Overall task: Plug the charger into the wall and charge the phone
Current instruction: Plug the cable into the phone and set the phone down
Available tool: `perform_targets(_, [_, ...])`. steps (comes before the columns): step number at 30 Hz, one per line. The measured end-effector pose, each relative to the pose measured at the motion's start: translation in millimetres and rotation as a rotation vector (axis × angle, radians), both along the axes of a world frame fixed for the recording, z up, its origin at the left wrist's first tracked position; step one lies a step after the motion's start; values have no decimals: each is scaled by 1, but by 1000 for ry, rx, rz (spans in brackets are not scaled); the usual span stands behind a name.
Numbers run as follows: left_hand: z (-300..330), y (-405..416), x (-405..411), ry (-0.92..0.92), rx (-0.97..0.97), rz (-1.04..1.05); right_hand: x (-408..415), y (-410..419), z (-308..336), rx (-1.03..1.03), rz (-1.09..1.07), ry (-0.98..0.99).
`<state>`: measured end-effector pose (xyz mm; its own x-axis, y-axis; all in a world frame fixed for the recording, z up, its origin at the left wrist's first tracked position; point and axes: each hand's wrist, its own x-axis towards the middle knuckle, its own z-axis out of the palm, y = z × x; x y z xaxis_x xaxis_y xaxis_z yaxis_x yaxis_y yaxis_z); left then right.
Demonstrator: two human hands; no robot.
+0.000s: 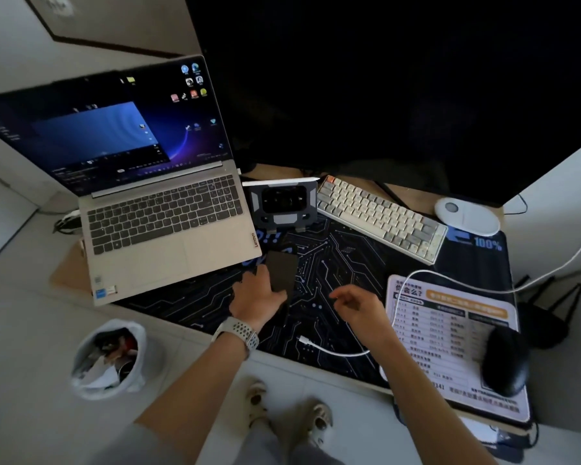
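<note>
Dark and glassy, the phone (281, 270) lies flat on the circuit-print desk mat (332, 263), its near end under the fingers of my left hand (257, 293), which grips it. Just right of that, my right hand (356, 302) hovers above the mat, fingers loosely curled and holding nothing. Below my right wrist, the white charging cable (336, 350) rests on the mat, its plug end (304, 339) pointing toward my left wrist; the cord loops on past my right hand across a printed sheet (450, 330). Beyond my left hand sits an open laptop (168, 216); beyond my right, a pale keyboard (379, 216).
</note>
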<state>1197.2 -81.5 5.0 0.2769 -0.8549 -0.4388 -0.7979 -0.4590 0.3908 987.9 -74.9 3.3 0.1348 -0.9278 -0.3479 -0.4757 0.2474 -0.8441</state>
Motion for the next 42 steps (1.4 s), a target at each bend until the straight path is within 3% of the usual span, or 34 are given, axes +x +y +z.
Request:
perform_targets(3, [-11, -2, -3, -151, 74, -135, 5, 9, -16, 45, -6, 63])
perform_targets(9, [-22, -7, -11, -204, 160, -175, 12, 19, -34, 97, 24, 246])
perform_targets(30, [-48, -15, -2, -235, 120, -227, 37, 19, -59, 23, 128, 580])
perform_targets(35, [-43, -24, 9, 25, 138, -84, 36, 15, -61, 28, 127, 565])
perform_targets(39, [-23, -38, 12, 650, 180, 292, 37, 13, -62, 40, 130, 570])
perform_targets(42, [-7, -46, 12, 945, 257, 502, 36, 13, -63, 48, 136, 574])
